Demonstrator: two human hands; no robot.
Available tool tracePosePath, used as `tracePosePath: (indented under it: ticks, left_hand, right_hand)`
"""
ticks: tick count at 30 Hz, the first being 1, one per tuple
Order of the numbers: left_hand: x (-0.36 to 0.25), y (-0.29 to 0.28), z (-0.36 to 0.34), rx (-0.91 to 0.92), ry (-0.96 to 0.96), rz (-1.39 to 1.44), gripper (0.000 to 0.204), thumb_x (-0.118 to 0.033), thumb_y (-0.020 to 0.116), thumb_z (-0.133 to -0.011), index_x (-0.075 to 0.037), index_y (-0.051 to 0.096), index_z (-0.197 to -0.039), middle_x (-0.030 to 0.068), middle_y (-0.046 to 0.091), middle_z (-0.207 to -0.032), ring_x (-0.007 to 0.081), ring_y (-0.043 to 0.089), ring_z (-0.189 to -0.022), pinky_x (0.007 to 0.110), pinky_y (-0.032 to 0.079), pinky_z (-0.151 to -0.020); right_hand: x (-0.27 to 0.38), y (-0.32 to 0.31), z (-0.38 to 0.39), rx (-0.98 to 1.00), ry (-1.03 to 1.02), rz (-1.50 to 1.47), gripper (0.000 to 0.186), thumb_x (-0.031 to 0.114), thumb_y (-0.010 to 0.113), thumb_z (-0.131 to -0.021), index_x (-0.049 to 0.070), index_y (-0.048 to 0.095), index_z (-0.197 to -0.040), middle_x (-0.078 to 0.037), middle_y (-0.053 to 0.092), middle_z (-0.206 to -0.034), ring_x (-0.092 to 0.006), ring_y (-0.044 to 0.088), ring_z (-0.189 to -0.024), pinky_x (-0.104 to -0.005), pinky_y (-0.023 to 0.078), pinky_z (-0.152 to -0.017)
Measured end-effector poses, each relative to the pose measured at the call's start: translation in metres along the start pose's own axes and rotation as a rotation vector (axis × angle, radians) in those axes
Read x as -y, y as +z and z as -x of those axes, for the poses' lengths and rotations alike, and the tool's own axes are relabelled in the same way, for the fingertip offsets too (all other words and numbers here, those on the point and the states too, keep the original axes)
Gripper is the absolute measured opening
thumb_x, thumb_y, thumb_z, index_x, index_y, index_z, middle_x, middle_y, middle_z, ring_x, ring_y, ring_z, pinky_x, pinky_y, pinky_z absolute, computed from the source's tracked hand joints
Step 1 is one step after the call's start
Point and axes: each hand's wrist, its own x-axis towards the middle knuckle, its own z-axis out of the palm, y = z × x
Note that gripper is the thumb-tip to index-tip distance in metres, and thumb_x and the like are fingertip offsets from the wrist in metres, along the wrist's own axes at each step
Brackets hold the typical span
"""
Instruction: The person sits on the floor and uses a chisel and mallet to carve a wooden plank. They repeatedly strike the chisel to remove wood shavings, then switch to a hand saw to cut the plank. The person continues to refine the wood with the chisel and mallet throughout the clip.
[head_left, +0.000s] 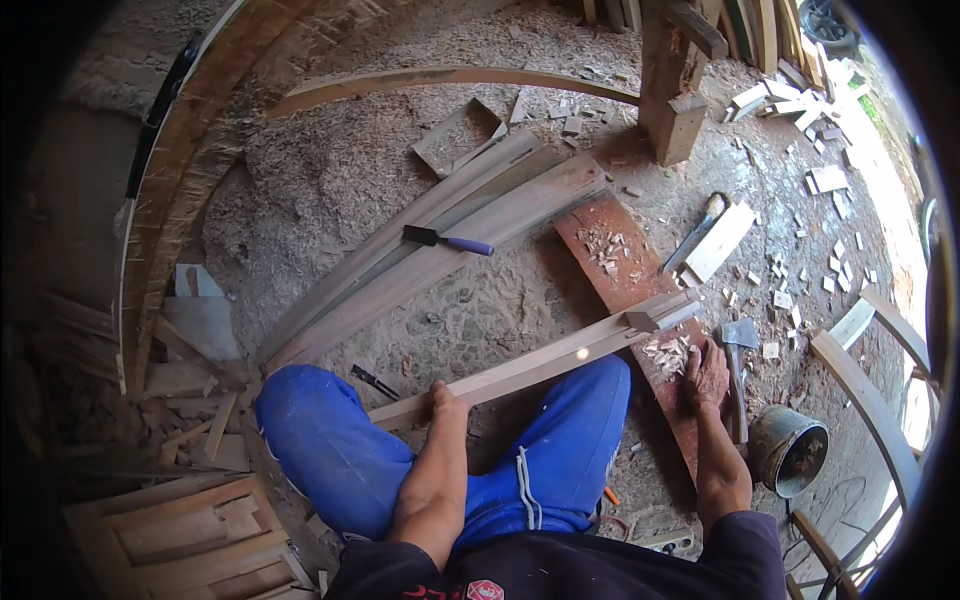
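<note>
Single view, head-worn fisheye, looking steeply down from above a seated person's lap. Blue-trousered knees [440, 450] fill the lower centre, close to the lens; both forearms enter from the bottom edge. Sawdust-covered ground [340, 170] stretches upward, farther off. Straight planks bend near the dark circular rim. No second view shares the scene.

Bright blue trousers [340, 440] with a white drawstring; a pale tan wooden strip [540, 362] across them. The board [620, 265] beneath is reddish-brown, dotted with light chips. The chisel [447, 240] shows a blue-violet handle, and the bucket [788, 450] is dull grey.
</note>
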Motion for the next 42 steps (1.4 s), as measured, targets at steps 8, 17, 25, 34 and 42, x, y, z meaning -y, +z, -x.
tracePosePath:
  ticks: [8,17,25,34,42]
  left_hand:
    - [-0.059,-0.014,0.007,-0.264,-0.031,0.076,0.062,-0.037,0.077,-0.083,-0.010,0.055,-0.134,0.0158,0.063,-0.131,0.0391,0.064,-0.115,0.066,0.050,-0.096]
    - [-0.013,-0.055,0.004,0.075,0.237,0.627,0.071,-0.027,0.082,-0.077,-0.018,0.053,-0.141,0.0055,0.064,-0.125,0.0276,0.061,-0.116,0.051,0.051,-0.102]
    - [-0.116,-0.055,0.095,0.788,0.307,0.917,0.044,-0.021,0.078,-0.081,-0.008,0.067,-0.121,0.0081,0.070,-0.123,0.0292,0.064,-0.119,0.051,0.050,-0.107]
    - [-0.231,-0.094,0.183,1.135,0.790,0.877,0.073,-0.035,0.074,-0.091,-0.002,0.046,-0.150,0.0149,0.050,-0.153,0.0339,0.046,-0.141,0.056,0.029,-0.123]
    - [-0.287,-0.076,0.311,0.447,1.259,1.103,0.080,-0.057,0.064,-0.096,-0.003,0.045,-0.151,0.0147,0.052,-0.151,0.0345,0.050,-0.137,0.053,0.038,-0.119]
  right_hand:
    - [-0.011,0.011,-0.005,-0.029,0.019,0.006,0.061,0.052,0.040,-0.106,0.003,0.052,-0.141,-0.020,0.060,-0.135,-0.0398,0.054,-0.127,-0.0499,0.045,-0.100]
    - [-0.002,-0.010,-0.007,0.372,0.100,0.281,0.059,0.049,0.038,-0.106,0.005,0.051,-0.144,-0.019,0.057,-0.142,-0.0371,0.053,-0.132,-0.0480,0.042,-0.108]
    - [-0.040,0.012,-0.013,0.135,-0.027,0.068,0.058,0.047,0.038,-0.106,0.005,0.051,-0.144,-0.018,0.057,-0.142,-0.0362,0.052,-0.132,-0.0474,0.042,-0.108]
    - [-0.004,0.000,-0.005,-0.029,0.084,0.064,0.049,0.045,0.045,-0.104,0.010,0.053,-0.138,-0.016,0.060,-0.122,-0.0351,0.057,-0.118,-0.0479,0.046,-0.095]
    - [-0.002,-0.003,0.000,-0.050,0.078,0.017,0.041,0.042,0.050,-0.101,0.012,0.055,-0.129,-0.015,0.061,-0.113,-0.0346,0.059,-0.112,-0.0474,0.046,-0.093]
